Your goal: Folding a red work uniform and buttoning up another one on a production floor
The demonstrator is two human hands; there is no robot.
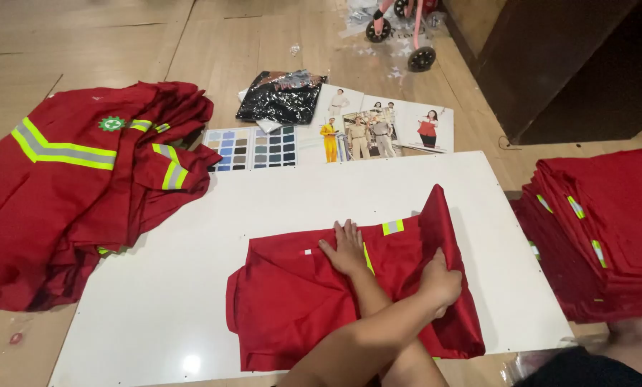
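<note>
On the white board [177,287], the open right hand [346,249] is pressing the red shirt [292,301] flat. The closed left hand [441,283] is gripping its folded flap towards the board's right edge. Finishing this fold likely needs straight creasing.

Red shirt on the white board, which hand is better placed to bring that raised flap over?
Left, I'd judge. The left hand grips the raised flap of the red shirt, reaching across the other arm, while the right hand lies flat, fingers spread, pinning the cloth.
</note>
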